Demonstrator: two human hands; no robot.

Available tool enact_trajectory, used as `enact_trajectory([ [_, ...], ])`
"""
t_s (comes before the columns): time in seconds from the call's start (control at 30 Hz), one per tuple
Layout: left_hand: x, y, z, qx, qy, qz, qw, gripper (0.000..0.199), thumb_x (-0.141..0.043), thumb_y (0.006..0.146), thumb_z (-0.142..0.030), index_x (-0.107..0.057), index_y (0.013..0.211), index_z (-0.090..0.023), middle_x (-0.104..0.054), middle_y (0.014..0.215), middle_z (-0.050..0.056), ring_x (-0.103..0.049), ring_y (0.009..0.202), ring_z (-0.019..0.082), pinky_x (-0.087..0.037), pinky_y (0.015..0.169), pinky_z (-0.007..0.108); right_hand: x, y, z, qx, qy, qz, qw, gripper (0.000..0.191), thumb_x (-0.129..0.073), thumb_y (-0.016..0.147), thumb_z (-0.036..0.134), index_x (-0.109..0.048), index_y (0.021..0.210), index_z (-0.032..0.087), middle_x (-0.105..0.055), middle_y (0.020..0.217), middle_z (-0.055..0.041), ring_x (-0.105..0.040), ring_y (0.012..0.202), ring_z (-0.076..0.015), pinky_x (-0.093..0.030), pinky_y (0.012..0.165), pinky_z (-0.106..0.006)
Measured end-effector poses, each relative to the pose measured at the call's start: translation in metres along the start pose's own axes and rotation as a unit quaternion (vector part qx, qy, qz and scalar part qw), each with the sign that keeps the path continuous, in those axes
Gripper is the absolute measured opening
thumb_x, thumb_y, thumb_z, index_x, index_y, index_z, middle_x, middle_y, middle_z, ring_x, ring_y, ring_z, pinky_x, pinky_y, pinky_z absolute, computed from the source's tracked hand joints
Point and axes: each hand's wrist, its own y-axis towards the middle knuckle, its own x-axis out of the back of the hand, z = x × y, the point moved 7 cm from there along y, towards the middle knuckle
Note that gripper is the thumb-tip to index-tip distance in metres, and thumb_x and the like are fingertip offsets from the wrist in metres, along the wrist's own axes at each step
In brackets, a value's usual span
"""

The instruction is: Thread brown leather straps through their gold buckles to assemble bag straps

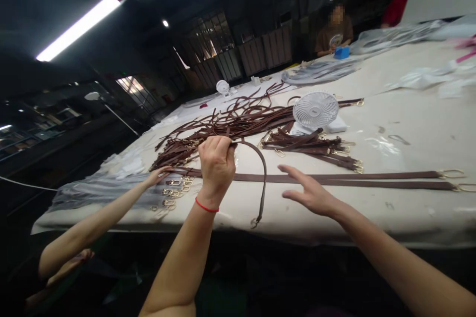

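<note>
My left hand (217, 162), with a red cord at the wrist, is closed on a thin brown strap (264, 173) above the table. The strap arcs to the right and hangs down, a metal clasp at its lower end. To the right, my right hand (307, 190) is open, thumb and fingers apart, holding nothing. Beside its fingertips, two long brown straps (390, 181) lie side by side on the table, gold-coloured loops at their right ends. A large pile of brown straps (238, 121) lies behind my left hand, and a smaller bundle (308, 146) is behind my right.
At the left, a co-worker's hand (159, 176) touches the straps' left end near gold-coloured buckles (174, 190). A white fan (316, 109) stands on the pale table (416, 133). Farther back are another small fan (223, 87), a seated person (334, 32) and a blue box (342, 52).
</note>
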Motion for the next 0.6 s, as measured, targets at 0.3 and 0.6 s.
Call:
enact_trajectory([
  [0.3,-0.049,0.016,0.004,0.052,0.069,0.058,0.995,0.006,-0.050,0.088,-0.025,-0.055,0.089,-0.022,-0.059,0.101,0.009,-0.047,0.105,0.029,-0.033,0.090,0.043,-0.053,-0.044,-0.029,-0.195,0.390,0.088,0.895,0.030,-0.059,0.085,0.021,-0.052,0.114,0.017,-0.058,0.103,-0.0092,-0.064,0.080,-0.0170,-0.054,0.062,-0.026],
  [0.6,-0.123,-0.025,-0.025,0.039,-0.017,0.133,0.990,0.034,-0.047,0.088,-0.017,-0.049,0.122,-0.019,-0.045,0.138,0.012,-0.028,0.134,0.028,-0.023,0.109,0.045,-0.037,-0.070,-0.045,-0.269,0.581,0.082,0.764,0.035,-0.048,0.095,0.035,-0.064,0.109,0.008,-0.062,0.091,-0.0126,-0.055,0.065,-0.0116,-0.033,0.034,-0.012],
])
